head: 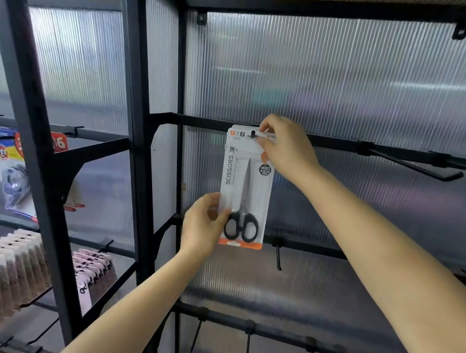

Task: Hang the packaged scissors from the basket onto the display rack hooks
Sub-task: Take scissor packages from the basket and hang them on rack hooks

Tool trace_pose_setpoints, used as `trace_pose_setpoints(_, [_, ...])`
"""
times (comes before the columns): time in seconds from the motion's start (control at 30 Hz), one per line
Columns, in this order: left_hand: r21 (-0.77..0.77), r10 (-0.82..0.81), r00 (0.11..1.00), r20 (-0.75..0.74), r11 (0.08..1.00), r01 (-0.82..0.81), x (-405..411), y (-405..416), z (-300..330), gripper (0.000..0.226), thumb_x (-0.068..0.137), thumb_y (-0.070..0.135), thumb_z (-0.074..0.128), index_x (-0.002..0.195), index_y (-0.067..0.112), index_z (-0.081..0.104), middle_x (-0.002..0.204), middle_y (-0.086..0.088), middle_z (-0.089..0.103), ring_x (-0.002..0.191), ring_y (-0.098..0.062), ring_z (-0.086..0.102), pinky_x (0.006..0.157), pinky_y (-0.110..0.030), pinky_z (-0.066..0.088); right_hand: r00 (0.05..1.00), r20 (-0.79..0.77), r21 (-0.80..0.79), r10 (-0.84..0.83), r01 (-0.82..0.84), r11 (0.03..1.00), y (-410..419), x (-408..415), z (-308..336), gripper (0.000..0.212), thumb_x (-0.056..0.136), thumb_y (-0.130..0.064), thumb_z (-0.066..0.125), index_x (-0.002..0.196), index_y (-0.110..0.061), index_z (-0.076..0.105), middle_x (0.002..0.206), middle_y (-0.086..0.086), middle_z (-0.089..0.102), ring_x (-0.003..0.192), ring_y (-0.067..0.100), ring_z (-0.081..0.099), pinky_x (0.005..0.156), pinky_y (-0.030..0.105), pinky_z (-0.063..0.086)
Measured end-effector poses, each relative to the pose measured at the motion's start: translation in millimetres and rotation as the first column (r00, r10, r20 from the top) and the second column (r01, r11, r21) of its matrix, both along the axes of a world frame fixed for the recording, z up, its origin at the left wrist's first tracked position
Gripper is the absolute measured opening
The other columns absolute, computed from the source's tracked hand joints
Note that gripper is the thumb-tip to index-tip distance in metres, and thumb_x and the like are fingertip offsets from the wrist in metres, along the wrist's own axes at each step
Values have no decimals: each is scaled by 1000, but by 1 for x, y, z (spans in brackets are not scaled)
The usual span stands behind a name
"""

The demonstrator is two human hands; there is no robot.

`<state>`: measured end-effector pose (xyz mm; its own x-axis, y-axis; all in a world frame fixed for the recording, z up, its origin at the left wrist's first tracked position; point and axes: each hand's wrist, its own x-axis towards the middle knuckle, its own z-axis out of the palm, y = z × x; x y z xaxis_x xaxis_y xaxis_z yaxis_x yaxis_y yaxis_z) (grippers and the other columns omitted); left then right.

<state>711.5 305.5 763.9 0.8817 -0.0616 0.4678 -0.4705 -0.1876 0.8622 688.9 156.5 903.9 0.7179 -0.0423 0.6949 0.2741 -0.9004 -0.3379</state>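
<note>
We hold the packaged scissors (246,189) upright against the black display rack (135,108). Our right hand (285,147) pinches the top edge of the card, just beside the hook (252,134), whose black tip shows through the hanging hole. Our left hand (202,225) grips the lower left edge of the pack, near the black handles. An empty hook (416,168) sticks out further right on the same bar.

A shop — black display rack (132,142), hooks (416,168), hanging packaged goods (11,170)
</note>
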Motion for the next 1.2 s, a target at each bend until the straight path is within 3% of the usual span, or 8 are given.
trace_pose_setpoints(0.3, [135, 78, 993, 88, 987, -90, 27, -13, 1, 35, 94, 20, 56, 128, 13, 55, 117, 1, 58, 104, -14, 56, 91, -30, 47, 977, 131, -281, -170, 201, 938, -8, 22, -13, 24, 97, -20, 48, 115, -5, 52, 114, 9, 51, 105, 23, 48, 77, 38, 46])
trace_pose_setpoints(0.43, [195, 70, 993, 97, 977, -88, 30, -16, 0, 33, 94, 22, 56, 127, 14, 54, 118, 1, 59, 101, -13, 56, 87, -28, 48, 954, 190, -376, -234, 290, 880, -9, 27, -19, 25, 96, -14, 50, 118, -3, 53, 116, 12, 52, 106, 28, 48, 82, 38, 43])
trace_pose_setpoints(0.57, [378, 120, 980, 161, 909, -174, 24, -12, 4, 33, 95, 28, 53, 124, 12, 53, 111, -3, 59, 96, -23, 57, 80, -41, 50, 941, 208, -419, -269, 334, 844, -7, 19, -30, 45, 67, 8, 74, 110, 3, 61, 106, 19, 62, 97, 38, 60, 77, 43, 49])
trace_pose_setpoints(0.7, [528, 145, 954, 263, 806, -268, 9, 2, 16, 28, 95, 18, 51, 120, 5, 52, 115, -11, 56, 105, -31, 50, 77, -40, 44, 933, 167, -452, -320, 361, 816, 0, -7, -40, 52, 83, -4, 67, 131, 4, 49, 136, 22, 50, 127, 36, 47, 106, 47, 34])
trace_pose_setpoints(0.77, [545, 93, 940, 330, 794, -269, -1, 7, 22, 34, 95, 17, 52, 127, 3, 51, 128, -14, 53, 116, -34, 47, 88, -41, 41, 922, 134, -458, -362, 382, 803, 5, -30, -46, 51, 96, -14, 50, 142, 1, 36, 148, 17, 35, 138, 31, 32, 115, 42, 17])
trace_pose_setpoints(0.87, [512, -33, 888, 459, 827, -234, -25, 4, 24, 43, 91, 9, 58, 130, -5, 49, 136, -23, 50, 124, -41, 46, 98, -48, 40, 897, 96, -446, -432, 427, 787, 12, -72, -60, 55, 100, -21, 39, 148, -4, 21, 156, 13, 21, 144, 25, 20, 117, 37, 6])
trace_pose_setpoints(1.03, [559, -265, 792, 549, 821, -113, -83, -23, 2, 44, 83, 6, 61, 124, -11, 53, 126, -30, 55, 115, -47, 54, 94, -55, 44, 835, -29, -396, -550, 496, 773, 13, -152, -101, 61, 100, -26, 42, 149, -3, 15, 157, 13, 17, 144, 25, 18, 118, 37, 9])
trace_pose_setpoints(1.2, [656, -519, 704, 485, 748, 99, -161, -71, -34, 45, 73, 7, 57, 114, -11, 60, 120, -31, 59, 108, -48, 58, 91, -57, 45, 704, -144, -390, -695, 605, 694, -6, -251, -159, 63, 99, -28, 42, 150, -3, 14, 157, 13, 17, 144, 24, 17, 118, 37, 7])
